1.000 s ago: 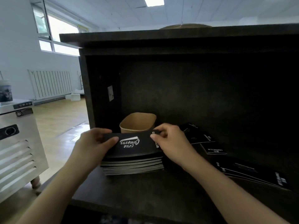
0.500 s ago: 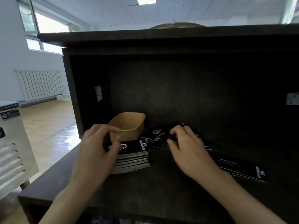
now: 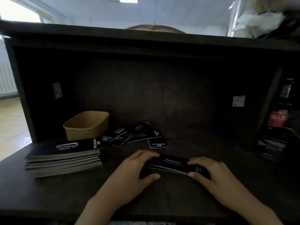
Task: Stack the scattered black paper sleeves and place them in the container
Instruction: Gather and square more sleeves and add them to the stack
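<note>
Both hands hold a small bundle of black paper sleeves (image 3: 170,164) low over the dark shelf (image 3: 162,195), long axis running left-right between them: left hand (image 3: 129,172) grips the left end, thumb at the near edge and fingers over the far edge; right hand (image 3: 215,174) pinches the right end the same way. The big sleeve stack (image 3: 65,158) lies to the left, well apart, nearer the left hand, long axis also roughly left-right, white-lettered face up. The brown paper container (image 3: 87,125) stands just behind that stack, open side up. Scattered sleeves (image 3: 134,136) lie fanned and overlapping beyond the hands, right of the container. Nothing stands between bundle and stack; likely next move is leftward onto the stack.
</note>
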Available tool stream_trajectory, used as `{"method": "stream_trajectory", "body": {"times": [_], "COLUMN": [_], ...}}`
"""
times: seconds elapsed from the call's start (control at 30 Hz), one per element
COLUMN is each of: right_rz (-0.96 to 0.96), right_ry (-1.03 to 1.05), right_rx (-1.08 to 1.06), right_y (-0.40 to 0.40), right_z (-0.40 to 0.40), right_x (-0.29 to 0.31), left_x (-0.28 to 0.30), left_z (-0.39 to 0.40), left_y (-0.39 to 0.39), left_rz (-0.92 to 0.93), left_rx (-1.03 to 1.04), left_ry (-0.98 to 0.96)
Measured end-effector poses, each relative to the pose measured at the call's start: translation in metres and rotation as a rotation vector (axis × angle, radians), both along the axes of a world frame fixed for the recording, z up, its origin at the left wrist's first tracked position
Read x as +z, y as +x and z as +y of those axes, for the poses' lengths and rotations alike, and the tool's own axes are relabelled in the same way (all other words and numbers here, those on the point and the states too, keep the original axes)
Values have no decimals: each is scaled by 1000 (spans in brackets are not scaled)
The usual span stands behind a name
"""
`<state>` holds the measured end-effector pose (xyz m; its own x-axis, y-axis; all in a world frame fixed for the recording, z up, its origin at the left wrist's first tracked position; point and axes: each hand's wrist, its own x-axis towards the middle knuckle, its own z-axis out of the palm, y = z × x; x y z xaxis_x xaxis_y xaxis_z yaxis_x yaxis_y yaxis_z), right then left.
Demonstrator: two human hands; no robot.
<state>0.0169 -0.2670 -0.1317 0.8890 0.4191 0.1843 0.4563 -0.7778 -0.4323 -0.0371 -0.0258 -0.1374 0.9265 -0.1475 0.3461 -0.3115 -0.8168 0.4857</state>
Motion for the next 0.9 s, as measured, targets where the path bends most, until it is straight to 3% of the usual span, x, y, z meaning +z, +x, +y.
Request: {"method": "stream_trajectory", "body": {"times": [0.23,0.37,0.47,0.57,0.7,0.9], "right_rz": [-63,-57,-26,-2,56,14], "right_ry": [267,307,268,270,241,20], "right_rx": [126,97,100,74,-7,192], "right_y": [-7,-9,-12,-14,-13,-13], "right_z": [15,12,14,18,17,18], "right_x": [7,6,7,9,9,5], "left_x": [0,2,5,5,0,-6], "left_z": [7,8,2,1,11,18], "left_y": [-6,-9,-11,-9,-7,-4], "left_rz": [-136,-183,-133,-198,-300,-210], "left_rx": [94,158,86,124,316,404], "left_ry": [-134,-221,-174,-148,-354,-598]}}
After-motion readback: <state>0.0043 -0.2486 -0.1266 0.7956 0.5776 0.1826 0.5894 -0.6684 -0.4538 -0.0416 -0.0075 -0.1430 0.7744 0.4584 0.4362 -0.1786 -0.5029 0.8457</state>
